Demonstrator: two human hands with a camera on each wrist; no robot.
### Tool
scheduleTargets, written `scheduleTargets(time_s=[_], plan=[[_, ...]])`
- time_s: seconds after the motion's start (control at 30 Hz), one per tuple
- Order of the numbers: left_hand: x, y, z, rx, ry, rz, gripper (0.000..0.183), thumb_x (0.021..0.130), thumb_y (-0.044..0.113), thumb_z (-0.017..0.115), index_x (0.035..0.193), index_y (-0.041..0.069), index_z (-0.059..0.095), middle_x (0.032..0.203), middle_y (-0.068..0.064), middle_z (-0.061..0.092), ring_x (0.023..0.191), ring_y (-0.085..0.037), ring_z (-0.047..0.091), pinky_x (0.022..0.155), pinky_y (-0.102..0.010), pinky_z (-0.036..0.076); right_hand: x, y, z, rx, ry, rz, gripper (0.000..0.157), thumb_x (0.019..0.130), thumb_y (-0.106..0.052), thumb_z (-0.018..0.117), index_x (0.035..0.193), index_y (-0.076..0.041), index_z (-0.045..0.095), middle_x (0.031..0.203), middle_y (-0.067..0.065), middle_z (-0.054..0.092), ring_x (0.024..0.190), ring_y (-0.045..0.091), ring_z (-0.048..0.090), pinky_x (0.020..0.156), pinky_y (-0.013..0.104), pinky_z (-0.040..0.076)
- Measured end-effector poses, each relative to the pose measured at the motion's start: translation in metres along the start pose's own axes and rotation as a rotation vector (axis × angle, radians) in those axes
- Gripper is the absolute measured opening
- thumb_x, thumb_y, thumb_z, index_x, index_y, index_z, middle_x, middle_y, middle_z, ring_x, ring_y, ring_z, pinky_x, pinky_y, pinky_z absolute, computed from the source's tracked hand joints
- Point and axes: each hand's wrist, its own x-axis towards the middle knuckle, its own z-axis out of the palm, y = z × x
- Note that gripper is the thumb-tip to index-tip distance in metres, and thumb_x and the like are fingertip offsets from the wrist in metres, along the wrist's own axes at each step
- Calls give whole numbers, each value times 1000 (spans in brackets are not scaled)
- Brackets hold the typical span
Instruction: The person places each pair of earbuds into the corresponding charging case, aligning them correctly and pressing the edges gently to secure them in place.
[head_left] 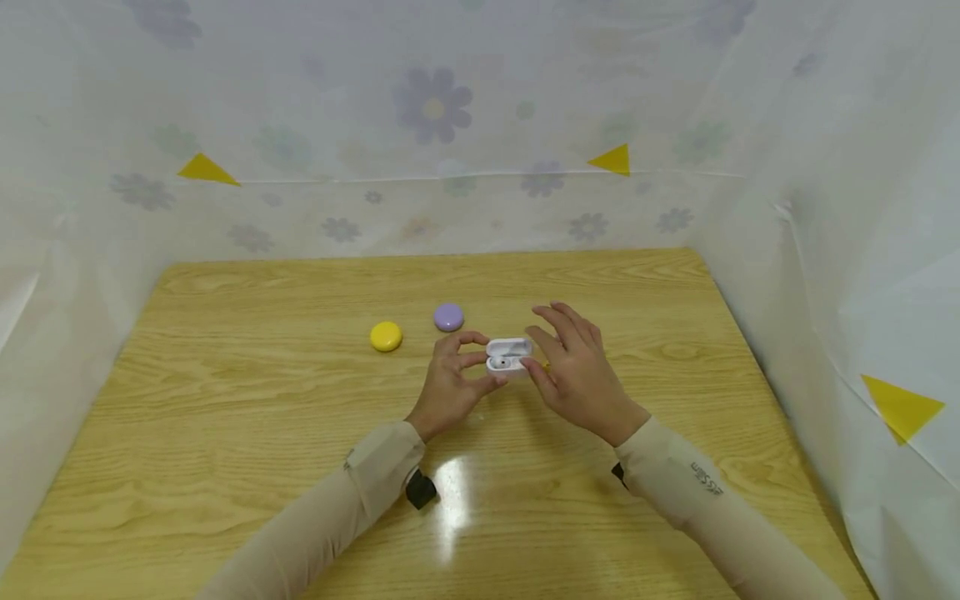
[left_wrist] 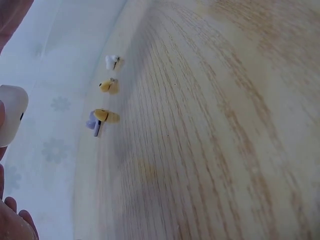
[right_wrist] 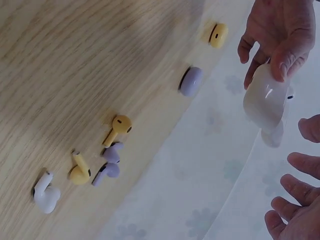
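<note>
far left on the table [head_left: 247, 417] we noted a yellow case [head_left: 386, 337], closed, then a purple case [head_left: 448, 317], closed likewise; no hand touched either.

next came the left hand [head_left: 452, 379], fingers and thumb gripping the left end of a white case [head_left: 508, 357], held up off the table with its lid raised. we judged this grip sound provided the fingertips kept to the body, clear of lid and wells, and the mouth stayed level. in its left half we saw a seated earbud [head_left: 501, 363]; tipping looked the likeliest way to lose it. the right half we could not read well.

the right hand [head_left: 576, 371] was spread, fingers loosely bent, with nothing visible in its grasp. its thumb tip overlapped the case's right end; whether it touched, we could not tell. we thought a light thumb-and-finger pinch would serve better here than a push.

rightward along the table we listed a yellow earbud [right_wrist: 121, 123], two purple earbuds [right_wrist: 111, 171], a second yellow earbud [right_wrist: 80, 173] and, outermost, a loose white earbud [right_wrist: 47, 198], the colour match for the case. we reckoned it was best lifted by the stem and lined up before lowering, unforced.
</note>
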Motion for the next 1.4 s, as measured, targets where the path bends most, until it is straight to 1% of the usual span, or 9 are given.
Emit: scheduleTargets(time_s=[0.1,0.3,0.5,0.7,0.97,1.03,1.17,1.27,1.4], plan=[[0,0,0,-5,8,10,27,74,11,81,98,0,74,121,-8,56,124,-29,40,108,-49,27,-5,8,-1,-7,19,28,38,80,-14,75,110,5,63,130,25,54,125,45,46,94,62,40],[1,1,1,-57,8,-32,28,74,10,80,98,-3,73,123,-7,55,125,-27,38,109,-51,25,-13,19,-3,2,32,67,34,81,-11,73,108,6,63,129,28,54,124,48,46,97,64,37],[1,2,0,-38,9,-15,28,74,9,81,99,-2,74,123,-9,55,124,-28,39,108,-52,26,-18,26,-4,2,29,115,33,83,-13,71,108,6,63,128,29,54,124,48,45,98,66,35],[2,2,1,-27,17,1,28,73,9,81,98,-1,74,122,-9,56,123,-28,40,107,-52,27,-25,34,-3,-9,30,149,33,81,-11,73,106,7,63,128,28,54,124,47,45,97,65,36],[1,-2,5,-62,21,-22,26,73,7,81,95,-3,73,122,-9,56,122,-28,41,106,-52,26,-37,44,-1,-18,21,191,33,80,-10,74,105,8,63,128,28,54,124,47,46,98,65,34],[1,-2,6,-36,25,3,25,72,8,81,95,-2,74,121,-10,57,121,-29,42,106,-50,27,-40,46,-1,-22,25,201,33,80,-10,74,105,8,63,128,28,55,123,47,46,97,65,34],[1,-3,8,-19,25,6,26,72,9,81,94,-3,74,120,-9,58,122,-29,43,106,-47,28,-47,49,-1,-31,30,213,31,79,-9,74,103,8,64,126,29,56,121,48,47,94,65,36],[1,-3,7,-9,19,-4,27,73,10,81,94,-4,74,121,-8,57,124,-29,42,108,-46,27,-53,51,0,-28,7,242,28,81,-9,72,102,8,63,126,28,55,121,48,47,94,65,35],[2,-3,7,-22,13,-18,27,73,11,81,95,-4,73,122,-7,56,126,-28,40,109,-47,26,-63,56,1,-10,-49,333,28,83,-9,69,105,7,63,128,27,54,123,47,44,95,67,33]])
